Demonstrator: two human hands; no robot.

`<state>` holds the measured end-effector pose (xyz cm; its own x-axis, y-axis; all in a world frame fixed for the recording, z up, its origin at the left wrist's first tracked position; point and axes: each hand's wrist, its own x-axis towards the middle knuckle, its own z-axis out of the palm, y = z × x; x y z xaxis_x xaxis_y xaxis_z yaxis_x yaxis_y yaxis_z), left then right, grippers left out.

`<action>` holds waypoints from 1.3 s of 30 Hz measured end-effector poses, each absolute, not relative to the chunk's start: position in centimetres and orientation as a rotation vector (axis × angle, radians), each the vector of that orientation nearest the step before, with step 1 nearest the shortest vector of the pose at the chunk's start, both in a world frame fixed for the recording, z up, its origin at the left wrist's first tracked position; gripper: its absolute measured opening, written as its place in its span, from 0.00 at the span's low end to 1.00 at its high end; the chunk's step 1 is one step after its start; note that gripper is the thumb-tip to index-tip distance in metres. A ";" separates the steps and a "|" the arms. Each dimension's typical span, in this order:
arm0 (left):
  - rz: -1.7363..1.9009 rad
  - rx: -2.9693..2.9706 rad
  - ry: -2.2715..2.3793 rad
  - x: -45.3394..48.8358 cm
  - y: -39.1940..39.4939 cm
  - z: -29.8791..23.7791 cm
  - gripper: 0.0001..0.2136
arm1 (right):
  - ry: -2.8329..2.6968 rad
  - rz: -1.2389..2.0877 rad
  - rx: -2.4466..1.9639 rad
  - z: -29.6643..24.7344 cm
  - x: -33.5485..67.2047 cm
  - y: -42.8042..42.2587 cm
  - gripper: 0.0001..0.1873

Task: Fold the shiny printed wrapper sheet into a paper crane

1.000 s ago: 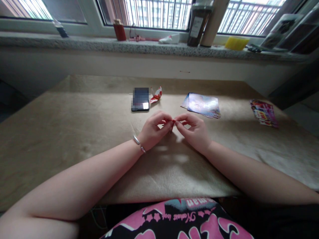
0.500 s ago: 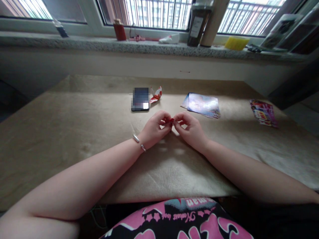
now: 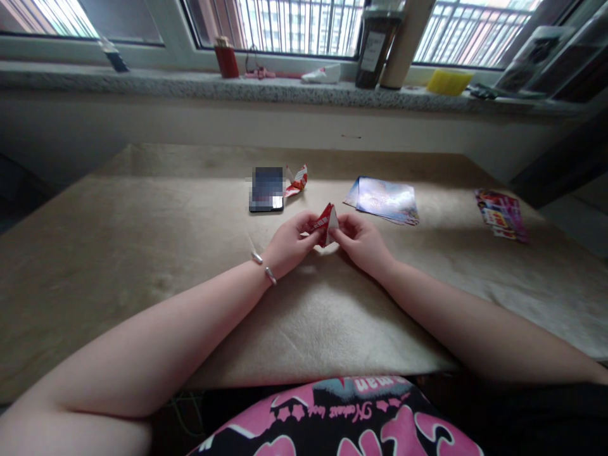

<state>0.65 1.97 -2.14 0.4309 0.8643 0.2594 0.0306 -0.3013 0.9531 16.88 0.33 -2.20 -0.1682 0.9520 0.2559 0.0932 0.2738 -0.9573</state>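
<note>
A small folded piece of red and white paper [image 3: 326,221] stands up between my two hands above the tan table cover [image 3: 142,253]. My left hand [image 3: 289,244], with a silver bracelet at the wrist, pinches the paper's left side. My right hand [image 3: 361,242] pinches its right side with thumb and fingers closed. A finished red and white folded paper figure [image 3: 297,180] lies farther back beside a dark phone [image 3: 266,189].
A stack of bluish paper sheets [image 3: 387,199] lies to the right of my hands, and a colourful printed packet [image 3: 502,214] further right. The stone windowsill holds a red cup [image 3: 227,58], a dark jar [image 3: 373,44], a cardboard tube and a yellow box [image 3: 449,81].
The folded paper was nearly hidden between my fingertips; now it is turned up and shows as a small pointed shape. Both hands have shifted slightly away from me.
</note>
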 end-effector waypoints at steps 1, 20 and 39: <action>1.025 1.621 0.758 0.6 1.9 -2.1 0.10 | -1.495 1.080 -0.991 -2.1 16.8 0.3 0.11; 0.913 1.571 0.745 0.6 2.3 -2.8 0.15 | -1.445 1.249 -1.063 -2.3 17.1 0.8 0.14; 0.864 1.611 0.758 0.5 2.0 -2.1 0.20 | -1.635 0.988 -1.215 -2.4 17.4 0.7 0.10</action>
